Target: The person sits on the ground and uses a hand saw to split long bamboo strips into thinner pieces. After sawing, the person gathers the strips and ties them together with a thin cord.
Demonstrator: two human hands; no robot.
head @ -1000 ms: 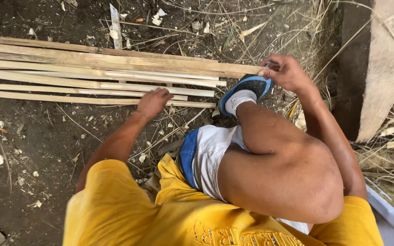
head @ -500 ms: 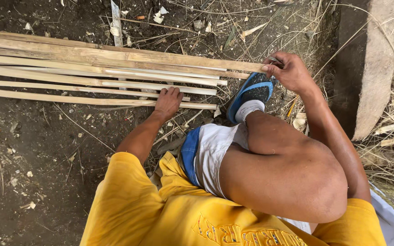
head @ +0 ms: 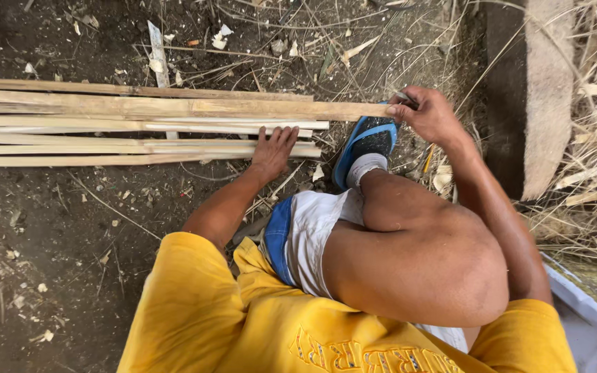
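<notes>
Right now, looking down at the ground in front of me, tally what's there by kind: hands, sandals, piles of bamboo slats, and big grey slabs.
Hands: 2, the left hand flat on the slats and the right hand closed at a slat's end
Blue sandal: 1
Pile of bamboo slats: 1
Grey slab: 1
Total: 5
</notes>
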